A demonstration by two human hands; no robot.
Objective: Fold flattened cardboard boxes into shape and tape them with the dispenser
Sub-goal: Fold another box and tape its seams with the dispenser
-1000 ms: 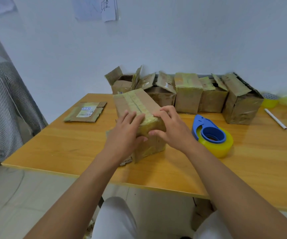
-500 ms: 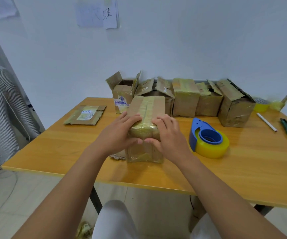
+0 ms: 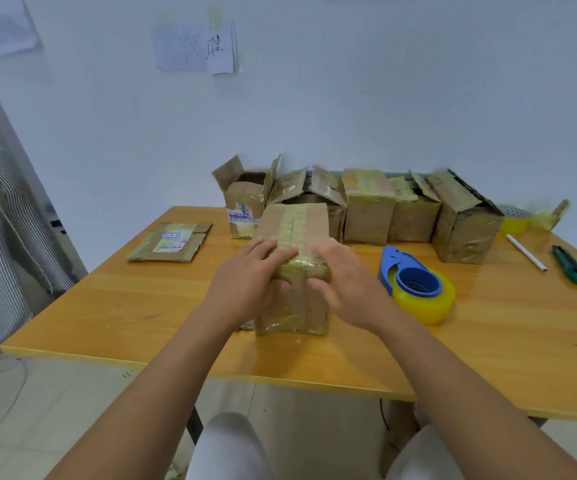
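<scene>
- Hands meet on a taped cardboard box (image 3: pixel 295 230) standing near the front middle of a wooden table (image 3: pixel 141 306); the left hand (image 3: pixel 245 282) and right hand (image 3: pixel 346 282) each press flat against its near upper edge, fingers spread, thumbs on the front face.
- Both hands cover the box's corners, so the tape ends there are hidden.
- Blue tape dispenser (image 3: pixel 415 284) with a yellow roll lies just right of the box.
- Flattened box (image 3: pixel 171 241) lies at the left; its label print is too small to read.
- Row of folded boxes (image 3: pixel 370 209) lines the wall.
- Wall note (image 3: pixel 218 50) bears one handwritten character, blurred.
</scene>
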